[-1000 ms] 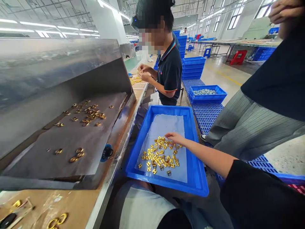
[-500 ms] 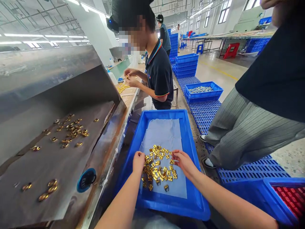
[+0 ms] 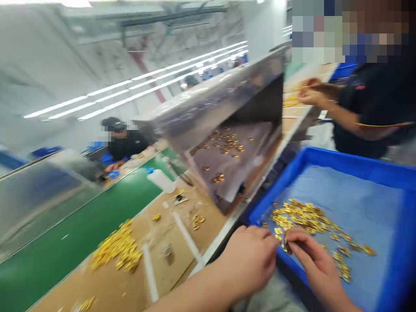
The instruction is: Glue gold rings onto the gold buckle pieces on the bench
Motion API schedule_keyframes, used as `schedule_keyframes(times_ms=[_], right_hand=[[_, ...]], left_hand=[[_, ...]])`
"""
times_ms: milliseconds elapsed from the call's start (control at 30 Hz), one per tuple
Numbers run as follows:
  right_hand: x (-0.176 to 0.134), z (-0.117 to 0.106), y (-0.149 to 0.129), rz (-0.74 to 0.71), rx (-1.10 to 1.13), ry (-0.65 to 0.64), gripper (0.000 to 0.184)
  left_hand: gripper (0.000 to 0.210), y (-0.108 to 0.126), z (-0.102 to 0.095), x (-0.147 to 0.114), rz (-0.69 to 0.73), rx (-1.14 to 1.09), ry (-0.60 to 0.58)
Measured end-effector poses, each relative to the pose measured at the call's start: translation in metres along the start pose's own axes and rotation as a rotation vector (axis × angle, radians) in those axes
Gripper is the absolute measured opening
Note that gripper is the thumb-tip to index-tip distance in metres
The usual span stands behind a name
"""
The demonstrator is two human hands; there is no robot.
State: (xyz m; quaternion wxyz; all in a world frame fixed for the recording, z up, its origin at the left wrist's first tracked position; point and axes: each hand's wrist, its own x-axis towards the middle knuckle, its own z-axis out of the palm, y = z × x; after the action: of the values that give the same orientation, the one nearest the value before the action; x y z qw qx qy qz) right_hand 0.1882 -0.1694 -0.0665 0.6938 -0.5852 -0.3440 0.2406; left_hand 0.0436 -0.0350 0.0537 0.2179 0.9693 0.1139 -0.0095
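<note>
My left hand [image 3: 248,258] is closed, with its fingers curled away from me over the near left edge of the blue plastic bin [image 3: 308,157]. Whatever its fingertips hold is hidden. Close beside it, my right hand [image 3: 313,260] pinches a small metal piece [image 3: 287,243], dark and gold and blurred, between thumb and fingers. Many small shiny gold metal parts [image 3: 305,216] lie heaped and scattered on the pale sheet [image 3: 360,203] lining the bin, just beyond my right hand.
Left of the bin, a workbench [image 3: 165,277] carries a heap of gold pieces [image 3: 118,249] and a white bottle [image 3: 161,180]. A slanted metal hood [image 3: 224,93] covers more gold parts [image 3: 227,141]. Beyond runs a green belt [image 3: 74,242]. A co-worker's hands [image 3: 312,92] are at the upper right.
The view has swung left, bringing the bench and green belt into sight. My hands, apart over the parts before, have come together at the bin's near left edge.
</note>
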Motion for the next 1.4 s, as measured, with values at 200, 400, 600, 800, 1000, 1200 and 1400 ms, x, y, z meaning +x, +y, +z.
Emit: schedule_keyframes(times_ms=[200, 400, 600, 800, 1000, 1200, 1400], right_hand=[[0.015, 0.148, -0.096, -0.438, 0.024, -0.915, 0.024], [0.062, 0.363, -0.102, -0.54, -0.223, -1.101, 0.034], [0.082, 0.491, -0.031, -0.386, -0.527, -1.15, 0.073], [0.072, 0.586, -0.019, -0.469, -0.551, -1.252, 0.078], [0.07, 0.624, -0.027, -0.515, -0.503, -1.52, 0.061], [0.073, 0.56, -0.038, -0.703, -0.371, -1.772, 0.089], [0.07, 0.514, -0.048, -0.922, -0.388, -1.917, 0.128]], left_hand=[[0.029, -0.052, -0.101, -0.262, -0.674, 0.184, 0.48], [0.064, -0.226, -0.123, -0.426, -1.065, 0.072, 0.766], [0.063, -0.332, -0.095, -0.453, -1.077, -0.089, 0.758], [0.064, -0.375, -0.094, -0.439, -0.866, -0.198, 0.687], [0.049, -0.36, -0.09, -0.433, -0.738, -0.296, 0.655], [0.065, -0.297, -0.071, -0.459, -0.64, -0.335, 0.504], [0.113, -0.248, -0.046, -0.49, -0.616, -0.144, 0.334]])
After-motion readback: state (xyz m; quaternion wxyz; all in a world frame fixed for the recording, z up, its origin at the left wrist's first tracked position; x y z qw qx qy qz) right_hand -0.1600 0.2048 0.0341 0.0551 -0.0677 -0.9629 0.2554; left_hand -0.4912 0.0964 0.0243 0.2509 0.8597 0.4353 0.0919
